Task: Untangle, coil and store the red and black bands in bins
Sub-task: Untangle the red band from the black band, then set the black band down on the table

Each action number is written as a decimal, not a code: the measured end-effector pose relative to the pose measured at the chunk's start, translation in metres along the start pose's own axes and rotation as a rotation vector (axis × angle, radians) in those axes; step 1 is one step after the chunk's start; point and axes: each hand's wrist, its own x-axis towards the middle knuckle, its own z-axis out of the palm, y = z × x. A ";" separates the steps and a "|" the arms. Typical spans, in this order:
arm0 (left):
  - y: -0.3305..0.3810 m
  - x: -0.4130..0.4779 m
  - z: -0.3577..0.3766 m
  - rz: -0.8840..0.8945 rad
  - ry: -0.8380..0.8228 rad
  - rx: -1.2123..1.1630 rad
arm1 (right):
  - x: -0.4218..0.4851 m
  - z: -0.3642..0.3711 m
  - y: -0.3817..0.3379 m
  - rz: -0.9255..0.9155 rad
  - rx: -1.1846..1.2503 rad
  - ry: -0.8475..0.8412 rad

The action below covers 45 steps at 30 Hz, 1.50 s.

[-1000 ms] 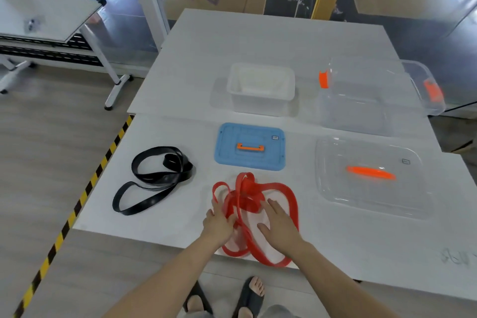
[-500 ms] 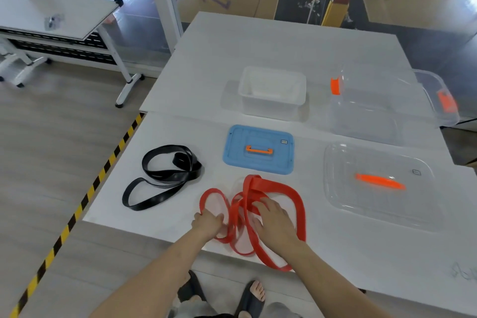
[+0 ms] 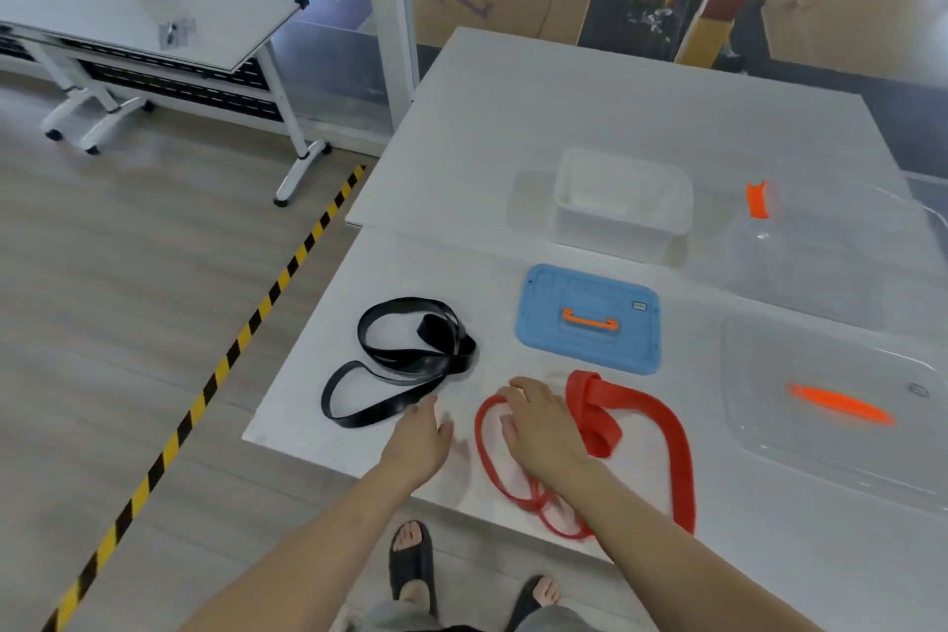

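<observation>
Two red bands lie at the near table edge. A thin red band point(image 3: 485, 457) forms a narrow loop, and a wide red band point(image 3: 672, 431) curves to its right with one end folded over. My right hand point(image 3: 544, 431) rests on the thin loop, fingers lying over its top. My left hand point(image 3: 418, 439) lies flat on the table left of that loop, holding nothing, its fingertips close to the tangled black bands point(image 3: 410, 357). Further back stand the white bin point(image 3: 667, 221) and the clear bin point(image 3: 800, 262) with orange latches.
A blue lid point(image 3: 544, 323) with an orange handle lies just beyond the red bands. A clear lid point(image 3: 769, 375) with an orange handle lies to the right. The table edge runs just below my hands. A folding table stands at the far left, past yellow-black floor tape.
The red tangle has been spread apart: the wide band now lies right, the thin loop left. My left hand has left the red bands and moved left toward the black bands.
</observation>
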 end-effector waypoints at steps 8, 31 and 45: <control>-0.070 0.048 -0.073 0.048 0.043 0.238 | 0.091 0.019 -0.067 0.001 -0.085 -0.107; -0.151 0.106 -0.087 0.212 0.021 0.439 | 0.174 0.060 -0.088 0.199 -0.167 -0.243; -0.159 0.115 -0.088 0.139 0.037 0.341 | 0.138 0.102 -0.110 0.104 -0.233 -0.252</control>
